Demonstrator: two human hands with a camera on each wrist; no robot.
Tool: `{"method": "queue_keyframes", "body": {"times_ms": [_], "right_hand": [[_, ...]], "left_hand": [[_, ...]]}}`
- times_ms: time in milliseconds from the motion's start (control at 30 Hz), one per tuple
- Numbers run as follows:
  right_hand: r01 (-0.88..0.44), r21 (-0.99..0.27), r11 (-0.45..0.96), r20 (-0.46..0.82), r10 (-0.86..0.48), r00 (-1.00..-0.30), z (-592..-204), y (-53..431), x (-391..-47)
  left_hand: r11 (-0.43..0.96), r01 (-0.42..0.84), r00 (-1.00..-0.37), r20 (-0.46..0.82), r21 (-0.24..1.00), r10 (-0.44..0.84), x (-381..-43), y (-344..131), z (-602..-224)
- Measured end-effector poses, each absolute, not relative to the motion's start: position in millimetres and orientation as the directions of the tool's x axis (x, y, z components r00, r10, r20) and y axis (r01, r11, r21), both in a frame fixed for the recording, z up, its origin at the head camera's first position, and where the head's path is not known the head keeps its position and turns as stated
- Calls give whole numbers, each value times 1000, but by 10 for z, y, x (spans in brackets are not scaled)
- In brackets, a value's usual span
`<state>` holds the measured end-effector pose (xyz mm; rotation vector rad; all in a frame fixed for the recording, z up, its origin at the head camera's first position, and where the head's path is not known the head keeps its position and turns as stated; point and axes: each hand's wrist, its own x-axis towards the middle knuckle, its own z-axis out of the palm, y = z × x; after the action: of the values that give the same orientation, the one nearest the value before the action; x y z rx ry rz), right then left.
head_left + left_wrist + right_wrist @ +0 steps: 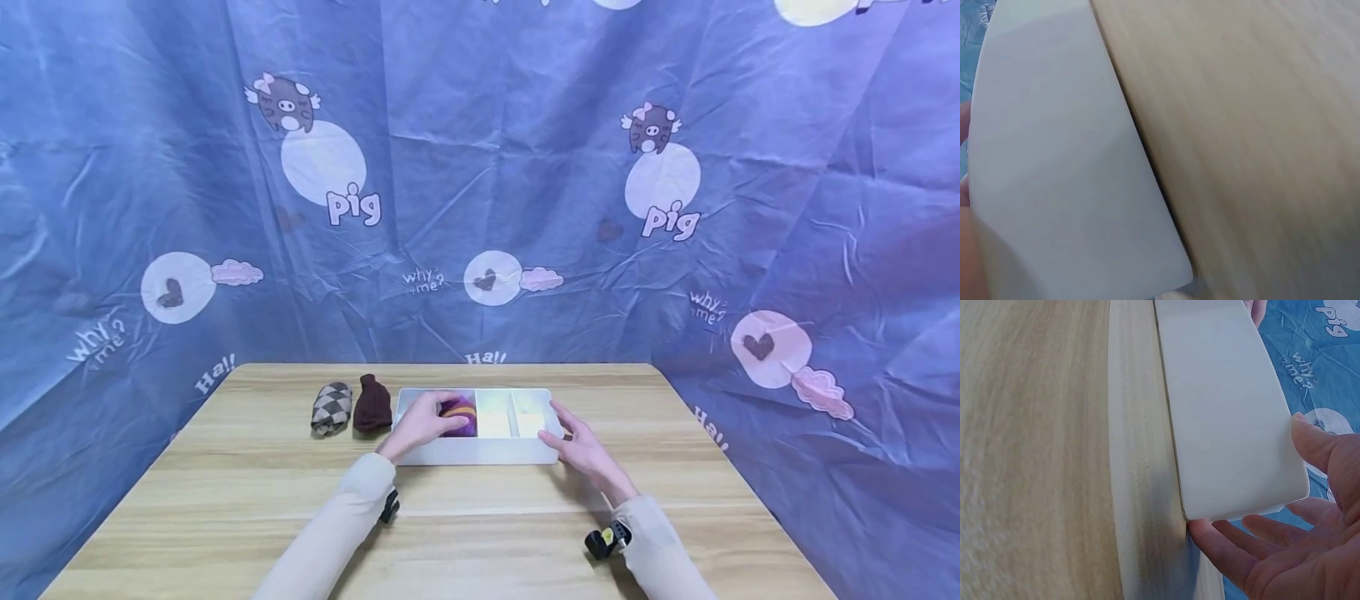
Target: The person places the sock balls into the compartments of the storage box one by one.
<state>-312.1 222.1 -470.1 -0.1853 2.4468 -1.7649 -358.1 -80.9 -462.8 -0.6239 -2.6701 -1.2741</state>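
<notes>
A long white box (480, 452) with compartments stands on the table. In its left part my left hand (422, 422) holds a purple rolled sock (467, 423) with a yellow stripe, thumb on the near side and fingers on the far side. My right hand (587, 454) grips the right end of the box, its thumb at the front rim and its fingers around the end wall. In the right wrist view, fingertips of that right hand (1297, 531) reach the box's lower corner. The left wrist view shows mostly the box's front wall (1066, 150); the sock is hidden there.
Left of the box, a dark brown rolled sock (372, 407) lies beside a grey checkered rolled sock (332, 409). The middle and right compartments of the box show their bare floors. A blue printed curtain (495, 183) hangs behind the wooden table (480, 533).
</notes>
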Motion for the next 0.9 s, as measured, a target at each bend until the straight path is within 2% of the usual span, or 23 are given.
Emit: {"method": "queue_keyframes", "body": {"times_ms": [200,433,900], "right_hand": [[-28,-951,307,-24,-166,-986,-4707,2218,-3140],[-23,-953,303,-28,-165,-986,-4714,2208,-3139],[-11,-948,317,-43,-164,-986,-4698,2217,-3131]], "left_hand": [[505,415,-907,301,757,296,-3573,-830,-4611],[363,406,-914,365,839,179,-3518,-888,-4608],[280,391,-920,379,877,101,-3423,-1148,-4590]]}}
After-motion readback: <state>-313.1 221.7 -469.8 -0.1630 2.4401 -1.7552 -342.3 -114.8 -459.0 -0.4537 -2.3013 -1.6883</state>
